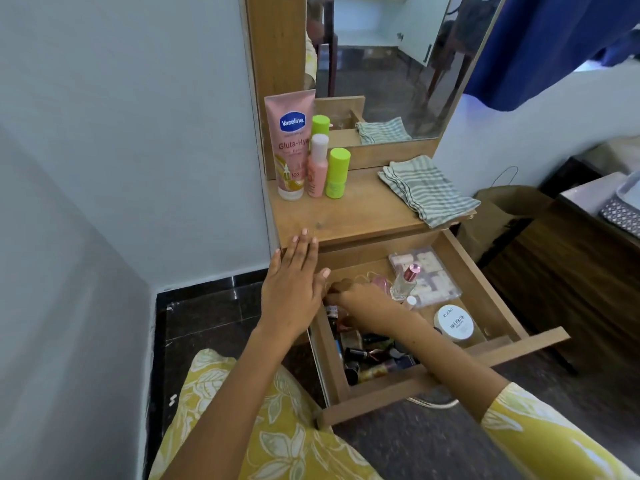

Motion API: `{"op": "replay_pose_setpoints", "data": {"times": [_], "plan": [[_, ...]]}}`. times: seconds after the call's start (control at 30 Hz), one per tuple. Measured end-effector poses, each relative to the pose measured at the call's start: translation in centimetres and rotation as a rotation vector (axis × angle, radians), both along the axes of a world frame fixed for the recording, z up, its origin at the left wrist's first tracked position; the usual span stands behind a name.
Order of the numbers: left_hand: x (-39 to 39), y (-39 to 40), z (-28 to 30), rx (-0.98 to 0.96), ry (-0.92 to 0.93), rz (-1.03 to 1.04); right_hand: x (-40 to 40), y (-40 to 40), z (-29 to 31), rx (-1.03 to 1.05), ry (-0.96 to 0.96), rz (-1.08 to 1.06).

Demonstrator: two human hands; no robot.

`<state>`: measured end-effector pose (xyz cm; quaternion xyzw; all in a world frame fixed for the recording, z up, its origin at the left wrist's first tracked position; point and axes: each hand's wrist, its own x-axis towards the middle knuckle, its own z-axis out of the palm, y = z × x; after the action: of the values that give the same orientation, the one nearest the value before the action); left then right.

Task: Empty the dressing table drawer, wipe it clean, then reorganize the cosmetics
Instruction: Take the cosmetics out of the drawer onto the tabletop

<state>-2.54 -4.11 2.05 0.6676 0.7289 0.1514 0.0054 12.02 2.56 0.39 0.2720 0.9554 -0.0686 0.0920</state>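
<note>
The wooden drawer (491, 282) stands pulled out under the dressing table top (349, 216). It holds a perfume bottle (406, 281) with a pink cap, a clear box (431, 275), a white jar (454, 323) and several small dark cosmetics (374, 358) at its front left. My left hand (294, 282) lies flat with straight fingers against the table's front edge. My right hand (356, 299) reaches into the drawer's back left with fingers curled down on something small that I cannot make out. On the top stand a pink Vaseline tube (289, 147), a pink bottle (318, 166) and two green bottles (337, 173).
A folded striped cloth (429, 190) lies on the right of the table top. A mirror (381, 64) rises behind. A grey wall (121, 150) stands close on the left. A brown paper bag (502, 216) and dark furniture (571, 254) sit to the right.
</note>
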Motion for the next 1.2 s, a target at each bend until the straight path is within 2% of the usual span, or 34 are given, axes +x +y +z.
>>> {"op": "replay_pose_setpoints", "data": {"times": [0.17,0.3,0.5,0.73,0.83,0.9,0.97,1.03,1.1,1.2], "plan": [[-0.1,0.1,-0.2,-0.003,0.009,0.008,0.6,0.0,0.2,0.134,-0.015,0.094],[-0.1,0.2,-0.3,-0.005,0.012,0.008,0.5,-0.2,0.2,0.160,-0.032,0.105],[-0.1,0.2,-0.4,-0.008,0.014,0.010,0.8,-0.2,-0.5,0.133,-0.129,0.028],[-0.2,0.2,-0.5,-0.006,0.009,0.013,1.4,0.2,0.3,-0.005,-0.024,-0.112],[-0.1,0.2,-0.6,-0.003,0.005,0.015,2.2,0.4,1.9,-0.149,0.189,-0.278],[0.2,0.2,-0.5,0.004,-0.003,0.009,2.8,0.4,3.5,-0.218,0.456,-0.383],[0.3,0.4,-0.4,0.005,-0.014,0.005,2.7,0.8,5.1,-0.194,0.761,-0.485],[0.2,0.5,-0.3,0.006,-0.015,0.020,1.4,1.7,6.3,-0.154,0.980,-0.570],[-0.1,0.5,-0.4,0.008,0.001,0.033,-0.7,3.0,6.7,-0.134,1.059,-0.623],[0.0,0.2,-0.5,0.001,-0.008,0.034,-3.5,4.6,6.2,-0.117,1.039,-0.686]]}}
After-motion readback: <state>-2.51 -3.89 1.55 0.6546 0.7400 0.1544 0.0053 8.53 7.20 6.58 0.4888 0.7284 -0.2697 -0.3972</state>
